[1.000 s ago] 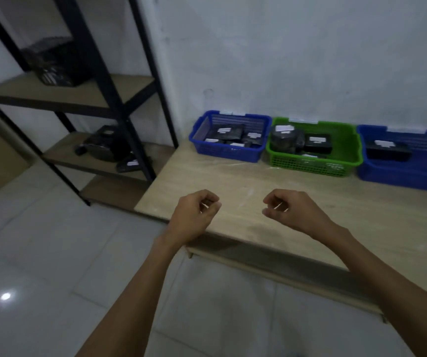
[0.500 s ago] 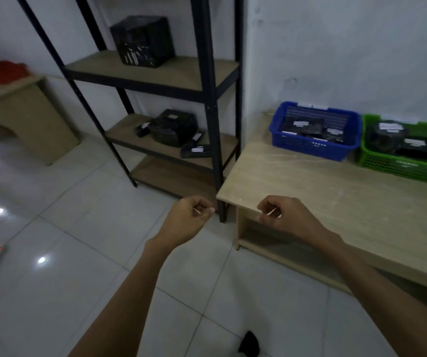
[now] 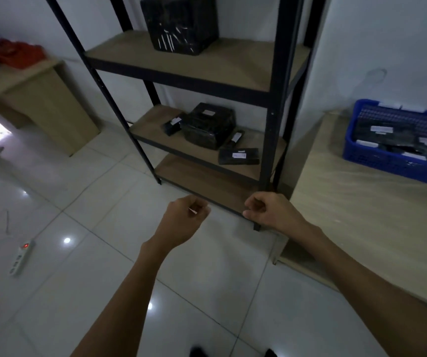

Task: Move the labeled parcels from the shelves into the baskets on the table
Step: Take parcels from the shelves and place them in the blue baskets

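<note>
In front of shelves [image 3: 233, 65]: left hand [image 3: 184, 222] and right hand [image 3: 271, 212], fingers curled, empty.
Middle shelf [image 3: 155, 127]: labeled parcels [image 3: 239, 156].
Table [image 3: 362, 215]: blue basket [image 3: 387, 166].

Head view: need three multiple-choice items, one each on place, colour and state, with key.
1. Where does the flat labeled parcel lie?
A) on the floor
B) on the middle shelf, near its front edge
C) in the basket

2. What colour is the basket on the table?
A) yellow
B) white
C) blue

3. What are the left hand and right hand doing?
A) each gripping a parcel
B) pressing flat on the table
C) fingers curled, holding no parcel

Key:
1 B: it lies on the shelf board, in front of the large black parcel.
2 C: its mesh walls are plainly blue.
3 C: both are raised in the air with nothing visible in them.
</note>
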